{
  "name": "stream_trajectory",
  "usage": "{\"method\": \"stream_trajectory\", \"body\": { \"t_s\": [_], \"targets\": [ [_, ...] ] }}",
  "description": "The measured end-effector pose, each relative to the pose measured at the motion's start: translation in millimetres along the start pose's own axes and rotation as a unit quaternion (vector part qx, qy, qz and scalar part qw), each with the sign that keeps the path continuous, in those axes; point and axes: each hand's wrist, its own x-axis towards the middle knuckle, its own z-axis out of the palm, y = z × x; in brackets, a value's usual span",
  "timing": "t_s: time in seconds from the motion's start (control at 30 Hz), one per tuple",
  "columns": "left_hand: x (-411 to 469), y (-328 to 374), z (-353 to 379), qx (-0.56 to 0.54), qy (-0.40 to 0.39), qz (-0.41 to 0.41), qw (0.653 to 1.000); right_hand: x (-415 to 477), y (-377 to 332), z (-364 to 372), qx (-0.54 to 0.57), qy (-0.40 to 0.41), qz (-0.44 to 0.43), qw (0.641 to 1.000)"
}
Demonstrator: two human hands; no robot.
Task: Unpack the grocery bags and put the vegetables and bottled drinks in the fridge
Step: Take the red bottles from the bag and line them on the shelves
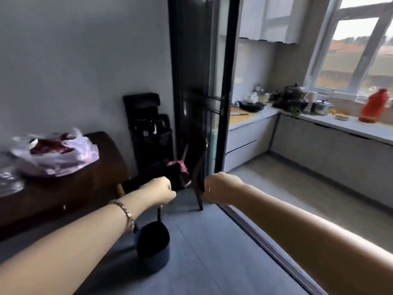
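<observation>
Plastic bag (57,155) with dark red contents lies on the dark wooden table (70,188) at left, apart from both hands. Left hand (159,191), fisted, grips a thin strap from which a dark round pouch (153,241) hangs above the floor (212,252). Right hand (221,191) is curled into a fist; whether it holds anything cannot be told. Chair (197,167) stands just beyond.

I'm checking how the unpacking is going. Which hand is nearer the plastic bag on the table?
Left. The left hand is a closed fist just right of the table holding the plastic bag; the right hand, also a fist, is farther right, by the doorway.
</observation>
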Motion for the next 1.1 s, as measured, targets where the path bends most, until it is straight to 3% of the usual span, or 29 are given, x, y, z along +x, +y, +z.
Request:
{"method": "stream_trajectory", "body": {
  "t_s": [0.13,0.33,1.1],
  "targets": [
    [14.6,-130.5,-49.6,-0.007,0.079,-0.099,0.992,93.7,-113.1,5.7,0.008,-0.029,-0.061,0.998],
    [46.8,-274.4,-117.4,-0.016,0.175,-0.171,0.969,214.4,-240.5,0.6,0.037,-0.012,-0.128,0.991],
    [304.7,-581.5,-202.8,-0.123,0.183,-0.284,0.933,662.5,-485.0,69.6,0.085,-0.078,-0.243,0.963]
  ]
}}
